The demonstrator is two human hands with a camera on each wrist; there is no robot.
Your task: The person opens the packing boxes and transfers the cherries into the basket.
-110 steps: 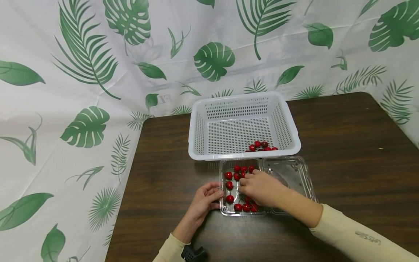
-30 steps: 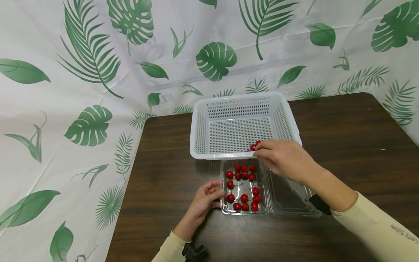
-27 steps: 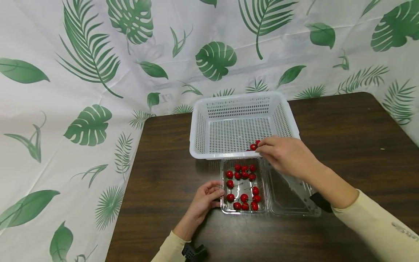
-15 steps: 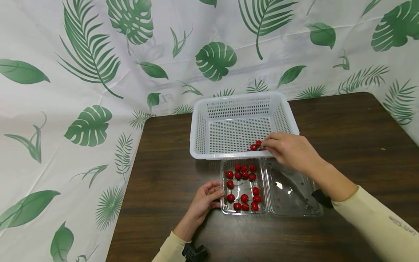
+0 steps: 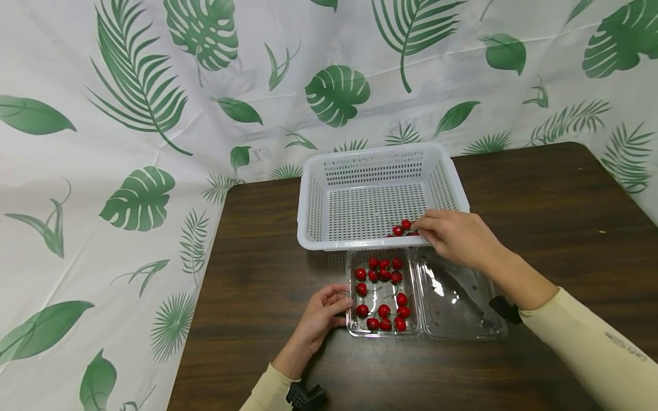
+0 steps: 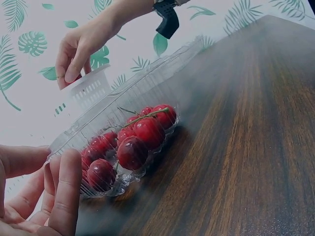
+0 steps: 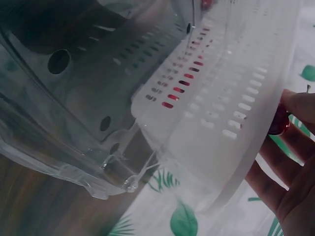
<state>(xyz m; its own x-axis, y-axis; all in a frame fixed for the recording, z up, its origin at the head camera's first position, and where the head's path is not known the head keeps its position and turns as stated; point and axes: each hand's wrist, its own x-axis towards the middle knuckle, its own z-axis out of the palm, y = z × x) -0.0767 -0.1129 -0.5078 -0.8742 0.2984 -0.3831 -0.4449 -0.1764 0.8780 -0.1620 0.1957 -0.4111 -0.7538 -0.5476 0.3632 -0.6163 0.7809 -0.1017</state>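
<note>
My left hand (image 5: pixel 320 314) grips the left rim of a clear plastic clamshell box (image 5: pixel 371 301) between thumb and fingers. Several red cherries (image 5: pixel 384 310) with green stems lie inside the box, mostly along its back, right and front. At the front right of the white perforated basket (image 5: pixel 354 245), my right hand (image 5: pixel 454 235) reaches over the rim. In the right wrist view a dark red cherry (image 7: pixel 279 122) is pinched between its thumb and fingers. A few more cherries (image 5: pixel 398 230) sit in the basket just left of those fingertips; the rim hides some of them.
The box's clear lid (image 5: pixel 457 314) lies open to the right, under my right forearm. Both stand on a dark wooden table (image 5: pixel 257 274), the basket right behind the box. A white cloth with green leaves (image 5: pixel 277 103) hangs behind and at the left.
The right hand has left the clamshell box for the basket, then shifted slightly right and back along its rim. The lid lies flatter now. The left hand has stayed on the box.
</note>
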